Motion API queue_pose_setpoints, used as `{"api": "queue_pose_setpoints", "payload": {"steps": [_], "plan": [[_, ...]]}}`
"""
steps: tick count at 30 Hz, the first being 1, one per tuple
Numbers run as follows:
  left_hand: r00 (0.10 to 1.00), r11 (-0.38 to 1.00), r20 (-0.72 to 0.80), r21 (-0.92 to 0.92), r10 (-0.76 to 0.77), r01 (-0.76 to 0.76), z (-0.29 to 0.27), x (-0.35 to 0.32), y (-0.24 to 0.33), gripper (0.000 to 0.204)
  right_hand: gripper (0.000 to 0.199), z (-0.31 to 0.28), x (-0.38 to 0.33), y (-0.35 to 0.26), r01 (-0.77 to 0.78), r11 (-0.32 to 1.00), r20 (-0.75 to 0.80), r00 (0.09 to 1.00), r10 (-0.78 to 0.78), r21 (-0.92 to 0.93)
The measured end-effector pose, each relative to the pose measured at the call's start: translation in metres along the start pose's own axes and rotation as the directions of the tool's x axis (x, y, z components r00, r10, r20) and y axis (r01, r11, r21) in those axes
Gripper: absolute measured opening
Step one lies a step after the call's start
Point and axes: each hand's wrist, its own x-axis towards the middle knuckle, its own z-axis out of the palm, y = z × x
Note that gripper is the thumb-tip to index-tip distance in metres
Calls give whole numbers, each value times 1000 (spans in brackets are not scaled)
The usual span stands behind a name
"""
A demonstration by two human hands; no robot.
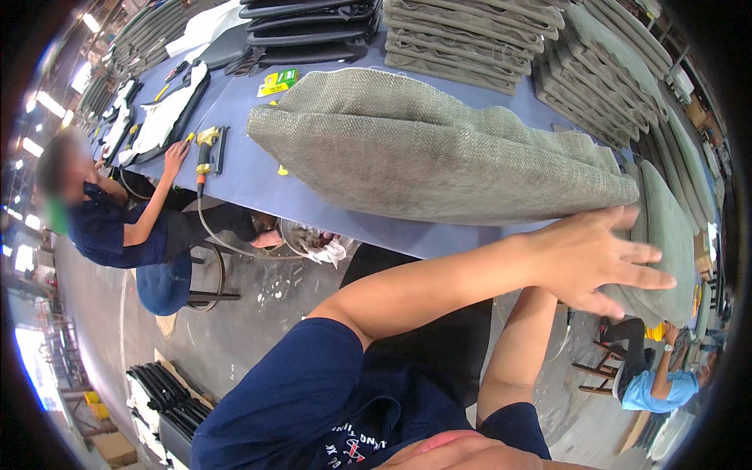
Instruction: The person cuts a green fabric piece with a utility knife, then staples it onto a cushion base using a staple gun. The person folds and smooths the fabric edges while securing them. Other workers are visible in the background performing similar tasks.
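The grey woven cushion point(439, 153) lay flat on the blue counter point(251, 176), just in front of the stacked grey cushions point(470, 39). At the cushion's right end the left hand point(599, 258) pressed with a wide, splayed grip. The right hand's grip was hidden behind it; I cannot tell. A yellow power tool point(207, 149) lay left of the cushion.

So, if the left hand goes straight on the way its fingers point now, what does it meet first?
The left hand points toward the picture's right. It would most likely meet the grey cushion standing behind its fingertips, which it may already touch; depth is unclear. The big grey cushion lies above this line.
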Motion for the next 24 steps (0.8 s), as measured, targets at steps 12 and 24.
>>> {"api": "queue_pose_setpoints", "payload": {"steps": [12, 24], "plan": [[777, 644, -612, 656, 149, 394, -271, -210, 78, 114, 74, 6, -20, -24, -160, 888, -253, 924, 289, 431], [628, 552, -601, 340, -495, 761, -248, -221, 74, 82, 53, 127, -21, -95, 447, 841, 2, 883, -469, -307]]}}
